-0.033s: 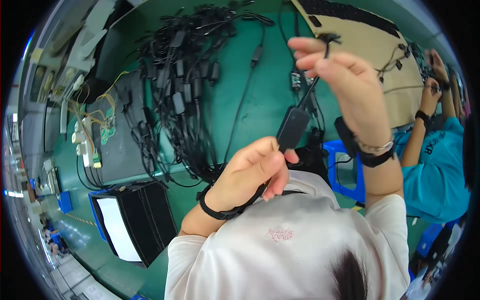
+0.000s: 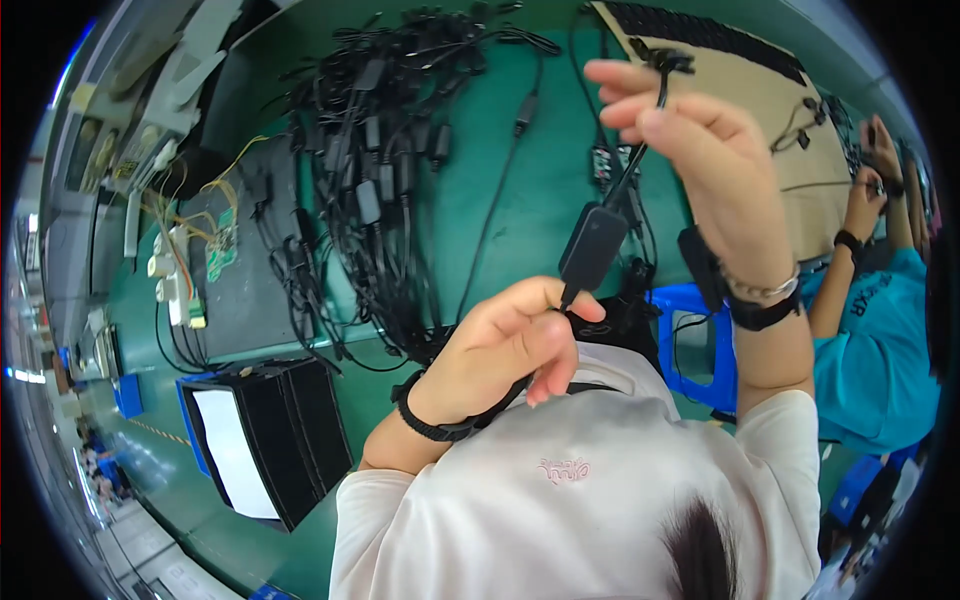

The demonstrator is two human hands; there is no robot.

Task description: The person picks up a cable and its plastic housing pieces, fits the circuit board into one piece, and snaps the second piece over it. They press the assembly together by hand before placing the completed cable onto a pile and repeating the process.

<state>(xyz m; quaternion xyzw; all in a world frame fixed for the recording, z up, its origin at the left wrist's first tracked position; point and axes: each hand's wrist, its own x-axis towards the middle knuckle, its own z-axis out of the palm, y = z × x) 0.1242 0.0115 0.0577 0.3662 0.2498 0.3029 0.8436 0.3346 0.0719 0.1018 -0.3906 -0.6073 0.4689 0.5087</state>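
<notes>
Left hand (image 2: 500,350) pinching the cable (image 2: 640,150) just below its black adapter block (image 2: 592,243), right hand (image 2: 700,150) gripping the cable's plug end raised above the green tabletop (image 2: 520,220), tangled pile of black cables (image 2: 380,170) lying behind, black box (image 2: 265,440) sitting at left, cardboard sheet (image 2: 770,100) lying beyond, another person's hands (image 2: 870,190) working at right.

Green workbench, crowded workshop

Green bench top (image 2: 520,190) spans the view. A tan cardboard sheet (image 2: 790,130) lies at its far right. Dark mat (image 2: 250,290) toward the left, white power strip (image 2: 165,270) beside it. Blue stool (image 2: 700,340) below the edge. Green floor (image 2: 160,480), blue crates (image 2: 128,395) at left.
</notes>
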